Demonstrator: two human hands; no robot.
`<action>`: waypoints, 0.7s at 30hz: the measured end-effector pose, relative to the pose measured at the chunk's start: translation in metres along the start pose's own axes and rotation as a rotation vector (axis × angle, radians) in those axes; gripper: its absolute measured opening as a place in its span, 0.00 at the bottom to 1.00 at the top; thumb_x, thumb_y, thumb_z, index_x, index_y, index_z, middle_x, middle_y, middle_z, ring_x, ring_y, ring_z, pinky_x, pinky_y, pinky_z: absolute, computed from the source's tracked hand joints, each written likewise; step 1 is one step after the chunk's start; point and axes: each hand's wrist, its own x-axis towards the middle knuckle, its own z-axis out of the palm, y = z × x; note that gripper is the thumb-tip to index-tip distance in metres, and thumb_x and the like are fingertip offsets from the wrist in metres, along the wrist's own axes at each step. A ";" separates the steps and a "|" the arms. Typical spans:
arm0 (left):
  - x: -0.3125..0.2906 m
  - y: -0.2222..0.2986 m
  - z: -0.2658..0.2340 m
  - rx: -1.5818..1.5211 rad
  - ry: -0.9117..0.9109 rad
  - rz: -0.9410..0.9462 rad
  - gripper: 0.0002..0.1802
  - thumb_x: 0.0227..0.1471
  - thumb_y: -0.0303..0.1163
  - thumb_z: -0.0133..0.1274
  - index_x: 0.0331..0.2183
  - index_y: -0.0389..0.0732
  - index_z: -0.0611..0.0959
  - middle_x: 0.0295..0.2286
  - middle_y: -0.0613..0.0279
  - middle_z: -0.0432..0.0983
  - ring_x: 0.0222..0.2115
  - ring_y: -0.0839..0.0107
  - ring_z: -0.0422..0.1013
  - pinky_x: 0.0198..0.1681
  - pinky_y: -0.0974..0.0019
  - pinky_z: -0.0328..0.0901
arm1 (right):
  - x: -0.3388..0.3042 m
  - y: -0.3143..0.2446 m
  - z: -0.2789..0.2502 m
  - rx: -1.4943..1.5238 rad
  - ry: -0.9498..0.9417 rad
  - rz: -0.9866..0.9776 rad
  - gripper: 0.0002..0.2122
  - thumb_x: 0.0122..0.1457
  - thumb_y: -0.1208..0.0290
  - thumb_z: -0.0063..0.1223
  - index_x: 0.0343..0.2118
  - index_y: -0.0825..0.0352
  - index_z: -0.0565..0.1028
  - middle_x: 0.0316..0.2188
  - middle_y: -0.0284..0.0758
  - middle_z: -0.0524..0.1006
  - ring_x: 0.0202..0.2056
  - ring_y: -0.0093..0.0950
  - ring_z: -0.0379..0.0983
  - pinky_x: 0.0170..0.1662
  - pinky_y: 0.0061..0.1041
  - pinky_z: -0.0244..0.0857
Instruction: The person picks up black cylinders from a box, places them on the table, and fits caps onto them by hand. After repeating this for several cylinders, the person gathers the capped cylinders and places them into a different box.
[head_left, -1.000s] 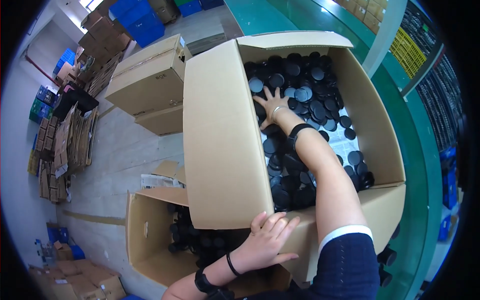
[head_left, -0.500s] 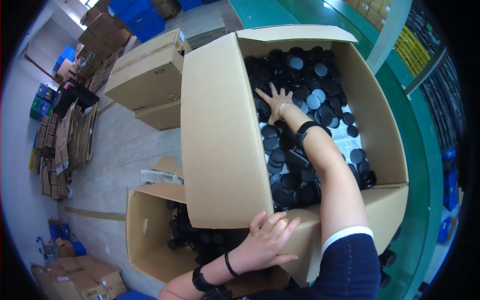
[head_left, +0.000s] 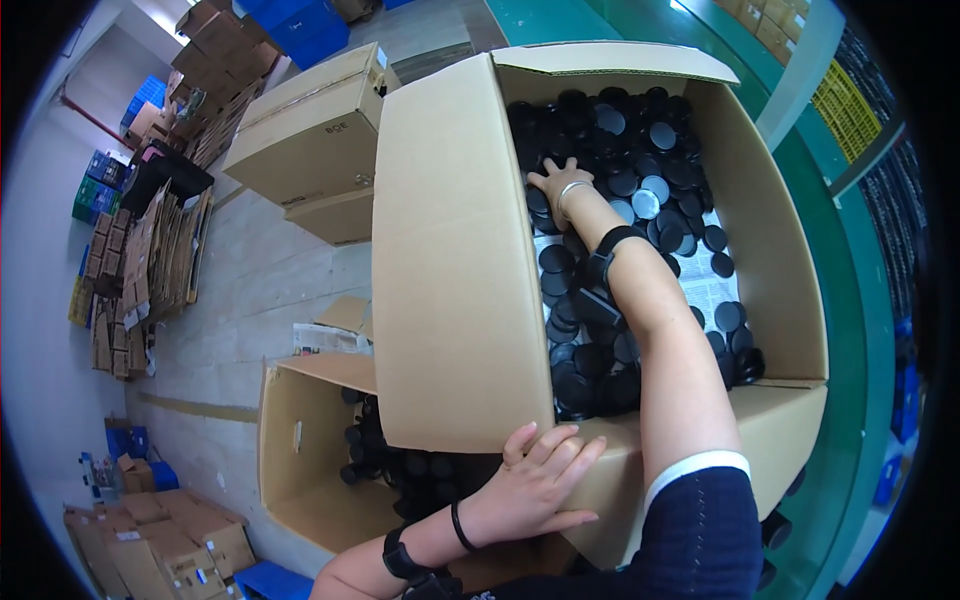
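A large cardboard box (head_left: 460, 270) in front of me holds many round black caps (head_left: 590, 370), some lying with their greyish faces up. My right hand (head_left: 564, 188) reaches deep into it, at the left inner wall. Its fingers are apart and touch the caps, with the fingertips partly hidden among them; I see nothing gripped. My left hand (head_left: 540, 475) holds the box's near edge, fingers over the rim and thumb against the outside.
Below left stands a second open carton (head_left: 300, 440) with black cylindrical pieces (head_left: 425, 475) inside. A closed carton (head_left: 310, 140) sits farther left. A green bench (head_left: 855, 400) runs along the right, with a pale post (head_left: 805, 75) rising by it. Flattened cardboard (head_left: 165, 255) leans at far left.
My right hand has shifted a little toward the far left of the box, its fingers lower among the caps. The view has swung slightly. My left hand stays on the rim.
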 end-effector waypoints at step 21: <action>-0.001 0.001 -0.003 0.004 0.006 0.011 0.41 0.47 0.63 0.49 0.52 0.41 0.70 0.41 0.59 0.65 0.52 0.67 0.56 0.59 0.52 0.26 | -0.033 0.012 0.024 -0.094 0.163 -0.224 0.44 0.35 0.61 0.69 0.60 0.43 0.59 0.62 0.32 0.57 0.58 0.47 0.58 0.54 0.36 0.63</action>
